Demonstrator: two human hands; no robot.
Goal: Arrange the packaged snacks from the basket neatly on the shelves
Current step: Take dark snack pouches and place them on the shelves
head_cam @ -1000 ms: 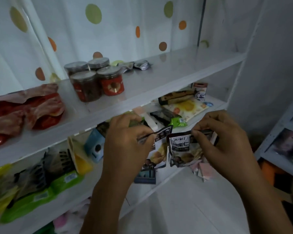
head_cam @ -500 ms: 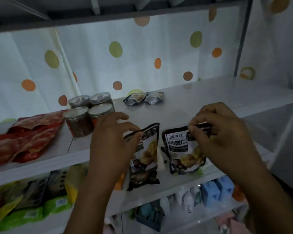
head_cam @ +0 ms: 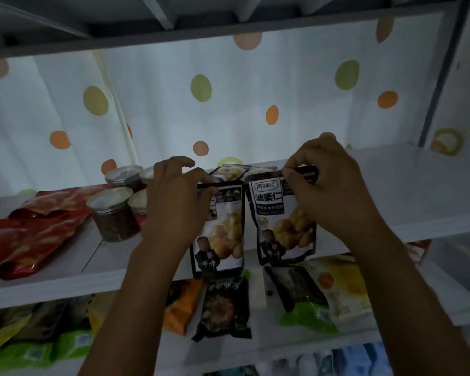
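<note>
Separately, the left hand pinches the left chestnut pouch by its top seal and the right hand the right chestnut pouch, both hanging before the shelf. The wrist half hides the left label.

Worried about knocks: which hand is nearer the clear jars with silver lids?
Left: the left hand is beside the clear silver-lidded jars; the right hand lies farther right.

Both pouches are up versus 1.0 s ago: then below the jars, now level with them. Left hand, pinching the left pouch, now overlaps the jars. Right hand and right pouch sit farther right.
</note>
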